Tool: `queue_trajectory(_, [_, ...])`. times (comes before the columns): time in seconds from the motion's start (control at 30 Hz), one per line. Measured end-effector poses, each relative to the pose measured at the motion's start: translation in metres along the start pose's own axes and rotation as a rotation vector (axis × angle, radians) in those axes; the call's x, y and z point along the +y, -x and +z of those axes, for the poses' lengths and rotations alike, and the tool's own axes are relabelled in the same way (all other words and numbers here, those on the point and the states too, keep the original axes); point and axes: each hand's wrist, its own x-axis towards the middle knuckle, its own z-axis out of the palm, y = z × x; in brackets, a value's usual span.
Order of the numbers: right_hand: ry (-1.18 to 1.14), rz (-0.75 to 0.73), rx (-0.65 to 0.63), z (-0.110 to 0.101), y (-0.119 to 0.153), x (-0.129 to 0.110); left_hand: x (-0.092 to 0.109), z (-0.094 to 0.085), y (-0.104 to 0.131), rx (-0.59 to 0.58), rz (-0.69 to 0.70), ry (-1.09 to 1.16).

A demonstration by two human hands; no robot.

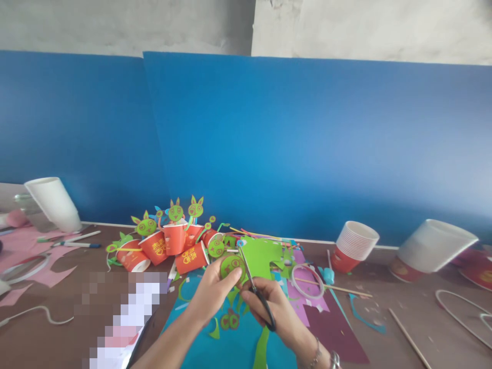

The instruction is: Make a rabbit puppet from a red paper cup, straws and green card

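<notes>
Before blue panelling (307,143), the left hand (212,287) pinches a round green paper face (229,264), the right hand's (280,303) grip holding scissors (249,272), blades forward, just beside the face's right edge.

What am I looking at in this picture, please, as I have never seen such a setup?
There is no machine here: these are a person's two bare hands, seen from one camera worn on the head, looking forward and down. The left hand holds a round green paper face; the right hand holds black-handled scissors, the blades close to its edge. Below lies a bright blue paper sheet on a dark brown table. Further back are red paper cups and green paper animal faces.
</notes>
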Motion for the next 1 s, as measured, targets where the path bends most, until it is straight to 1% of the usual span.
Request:
queue_trajectory(0.1, [0.011,-0.008,-0.011,-0.001,0.000,-0.001,0.003,-0.001,0.000,0.003,-0.008,0.008])
queue_trajectory(0.33, [0.026,-0.019,-0.050,-0.004,0.001,-0.003,0.015,-0.003,0.001,-0.050,-0.022,0.040])
queue_trajectory(0.6, [0.047,-0.016,-0.072,-0.006,-0.001,-0.003,0.012,-0.008,0.000,-0.076,-0.048,0.001])
queue_trajectory(0.8, [0.017,-0.018,-0.076,-0.006,0.000,-0.003,0.012,-0.010,-0.001,-0.101,-0.050,-0.019])
queue_trajectory(1.0, [0.017,-0.029,-0.112,-0.008,0.000,-0.004,0.012,-0.014,-0.002,-0.115,-0.047,-0.067])
